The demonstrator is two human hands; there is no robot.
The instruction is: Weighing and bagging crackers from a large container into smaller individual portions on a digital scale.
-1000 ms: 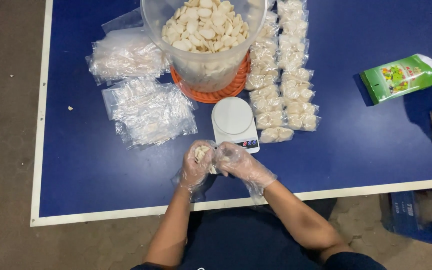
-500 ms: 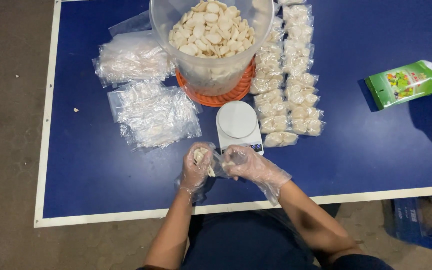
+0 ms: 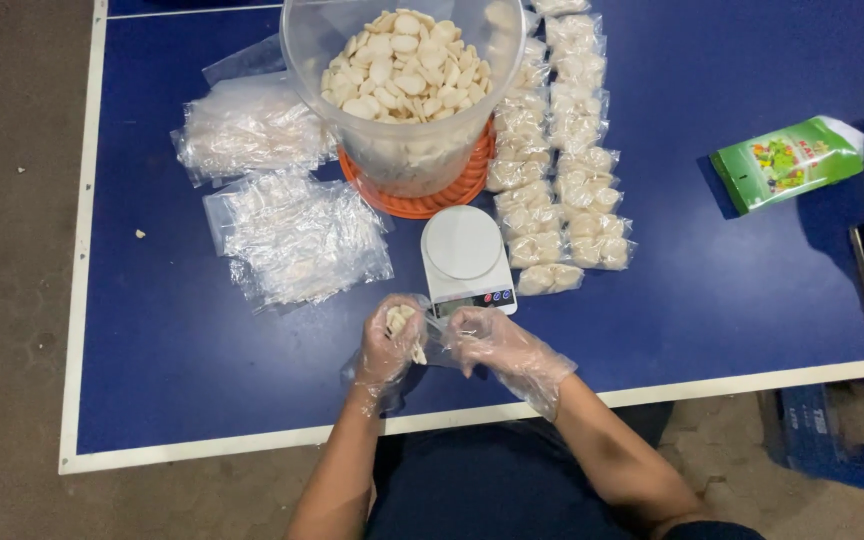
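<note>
Head view: a large blue table with a white edge line (image 3: 202,400) fills the frame. On its far side a big clear plastic tub of pale round crackers (image 3: 402,90) stands on an orange ribbed lid (image 3: 422,200). To the tub's left lie two heaps of empty clear plastic bags (image 3: 292,235); to its right run two rows of small filled cracker packets (image 3: 562,160). Farther right lies a green printed pouch (image 3: 787,160). A small white digital kitchen scale (image 3: 464,260) sits just before the tub. Just in front of the scale, both hands wear thin clear gloves. The left hand (image 3: 390,345) is closed around a small clear bag of crackers (image 3: 407,330) above the table's near edge; the right hand (image 3: 492,345) pinches the bag's open end.
</note>
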